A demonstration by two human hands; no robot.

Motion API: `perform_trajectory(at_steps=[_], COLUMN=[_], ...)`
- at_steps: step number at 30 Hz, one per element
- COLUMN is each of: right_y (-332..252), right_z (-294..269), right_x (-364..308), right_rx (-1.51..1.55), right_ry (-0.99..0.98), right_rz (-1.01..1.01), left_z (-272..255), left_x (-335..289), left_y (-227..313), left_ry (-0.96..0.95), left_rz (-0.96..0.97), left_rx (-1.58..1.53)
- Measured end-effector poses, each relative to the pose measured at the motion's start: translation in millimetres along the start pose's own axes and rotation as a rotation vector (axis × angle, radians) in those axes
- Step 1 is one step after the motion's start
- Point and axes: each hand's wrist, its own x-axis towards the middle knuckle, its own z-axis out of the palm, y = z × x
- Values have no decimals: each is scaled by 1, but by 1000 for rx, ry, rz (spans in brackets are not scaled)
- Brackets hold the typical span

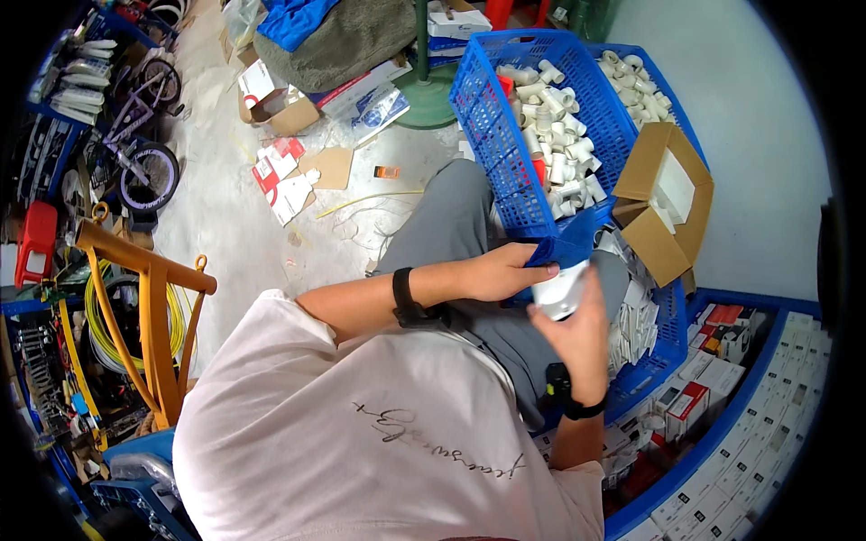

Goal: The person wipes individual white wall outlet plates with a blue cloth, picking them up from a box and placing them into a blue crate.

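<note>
Both hands meet on a white block over the lap

The person sitting near me, in grey trousers [446, 207], has a small white block [557, 293] just in front of the blue mesh crate [487, 126] of white pipe fittings [546, 113]. The left hand [498, 272] pinches a blue flexible piece [575, 236] against the block's upper end, thumb on top. The right hand [580, 335], a bit blurred, grips the block's lower part between thumb and fingers. An open cardboard box [654, 248] stands to the right, and beneath it I see a lower blue crate [672, 329] heaped with flat white pieces [631, 334].
</note>
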Motion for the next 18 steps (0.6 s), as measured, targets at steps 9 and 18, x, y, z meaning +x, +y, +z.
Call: perform_trajectory(at_steps=[9, 18], right_y=[79, 20], right_z=[6, 10], right_x=[-5, 12], right_rx=[294, -24], right_ry=[273, -145], right_rz=[57, -276], left_z=[-12, 5], left_x=[-9, -12], left_y=[-11, 28], left_ry=[19, 160], left_rz=[-196, -259], left_rx=[-180, -4])
